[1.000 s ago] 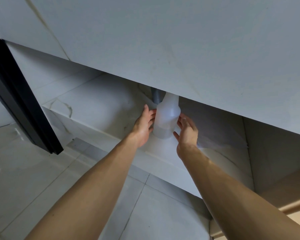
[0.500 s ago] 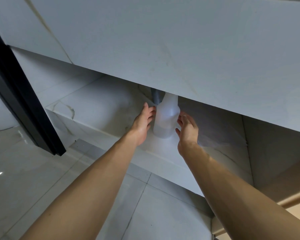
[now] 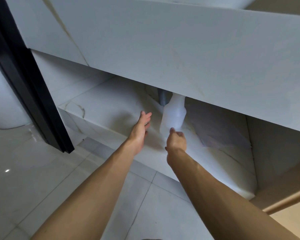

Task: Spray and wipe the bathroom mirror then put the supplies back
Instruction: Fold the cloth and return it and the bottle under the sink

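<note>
While the translucent white spray bottle [image 3: 173, 116] is standing upright on the marble shelf [image 3: 100, 108] beneath the vanity counter [image 3: 163, 49], near the shelf's front edge and just before a grey drain pipe [image 3: 162, 99], the right hand [image 3: 176, 142] is hovering at its base, fingers curling loosely (gripping nothing). The left hand [image 3: 140, 129] is lying flat and open, apart, leftward.
</note>
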`<state>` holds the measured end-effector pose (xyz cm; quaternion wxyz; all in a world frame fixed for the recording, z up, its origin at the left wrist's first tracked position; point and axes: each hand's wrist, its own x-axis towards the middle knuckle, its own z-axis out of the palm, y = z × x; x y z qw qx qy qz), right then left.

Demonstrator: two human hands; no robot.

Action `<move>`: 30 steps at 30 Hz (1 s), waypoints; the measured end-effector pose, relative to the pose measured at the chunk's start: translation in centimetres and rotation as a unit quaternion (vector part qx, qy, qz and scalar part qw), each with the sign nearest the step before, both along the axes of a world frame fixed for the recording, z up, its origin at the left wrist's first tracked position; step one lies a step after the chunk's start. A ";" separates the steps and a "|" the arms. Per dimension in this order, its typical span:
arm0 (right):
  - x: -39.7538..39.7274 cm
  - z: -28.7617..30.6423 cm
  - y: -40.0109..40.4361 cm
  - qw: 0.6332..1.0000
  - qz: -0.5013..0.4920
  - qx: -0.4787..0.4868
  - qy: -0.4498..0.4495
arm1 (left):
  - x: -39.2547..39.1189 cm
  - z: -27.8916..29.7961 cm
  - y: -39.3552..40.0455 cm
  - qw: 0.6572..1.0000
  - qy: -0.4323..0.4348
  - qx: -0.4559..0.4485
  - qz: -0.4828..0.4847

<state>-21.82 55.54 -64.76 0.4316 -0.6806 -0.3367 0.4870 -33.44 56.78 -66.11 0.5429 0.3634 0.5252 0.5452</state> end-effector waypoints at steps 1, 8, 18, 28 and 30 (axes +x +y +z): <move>-0.7 0.1 -0.3 1.000 0.015 -0.001 0.007 | -0.6 0.0 -0.4 1.000 0.004 0.002 0.006; -6.3 0.4 -1.3 0.993 0.101 0.033 0.047 | -6.5 0.7 -4.0 0.995 0.031 0.015 0.097; -17.1 1.4 -3.2 0.954 0.292 0.050 0.048 | -19.3 1.9 -13.1 0.942 0.021 -0.030 0.334; -26.5 23.1 -7.9 0.886 0.448 0.113 0.044 | -25.6 23.5 -18.1 0.883 0.111 -0.019 0.455; -27.3 29.8 -7.7 0.877 0.458 0.132 0.054 | -26.3 30.3 -17.7 0.876 0.124 -0.010 0.466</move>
